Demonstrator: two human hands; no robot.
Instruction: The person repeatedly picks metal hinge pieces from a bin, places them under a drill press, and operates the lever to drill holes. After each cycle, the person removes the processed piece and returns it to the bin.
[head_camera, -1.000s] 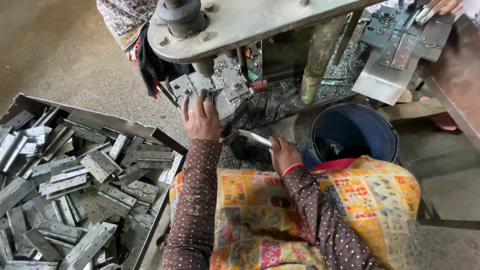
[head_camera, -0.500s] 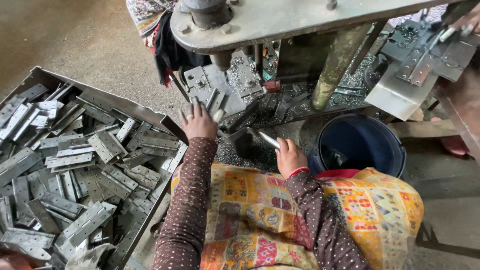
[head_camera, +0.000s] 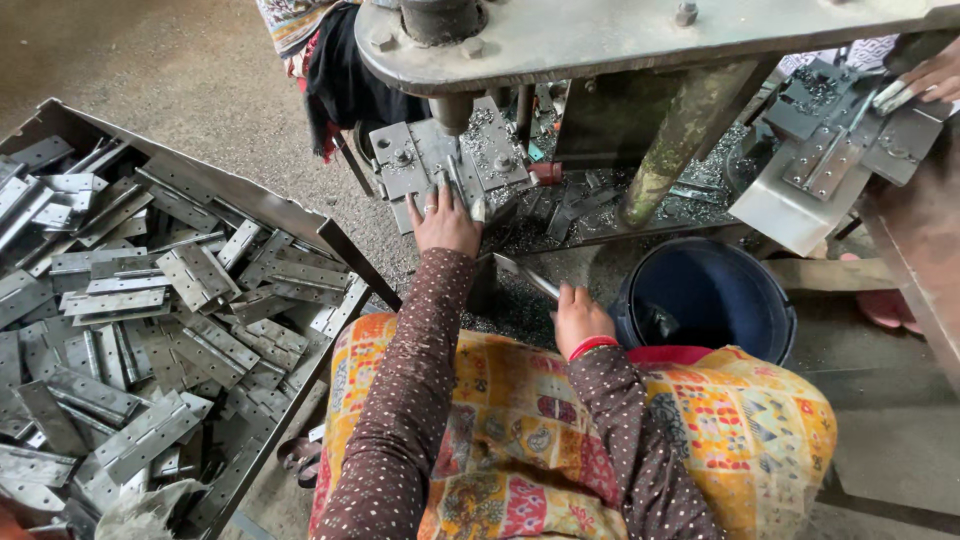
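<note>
Big tray (head_camera: 330, 240) of hinges (head_camera: 150, 300) sits on the left, handy for grabbing. Left hand (head_camera: 443, 218) reaches forward, fingers flat, pressing a hinge piece (head_camera: 455, 178) onto the die plate (head_camera: 450, 160) under the press ram. Right hand (head_camera: 580, 320) stays low, wrist bent, gripping a flat metal strip (head_camera: 525, 275) beside the blue bucket (head_camera: 780, 330).

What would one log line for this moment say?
left hand: on hinge plate under press | right hand: holds metal piece | tray of hinges left | bucket right

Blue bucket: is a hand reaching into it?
No: the right hand rests beside the blue bucket, holding a metal strip.
</note>
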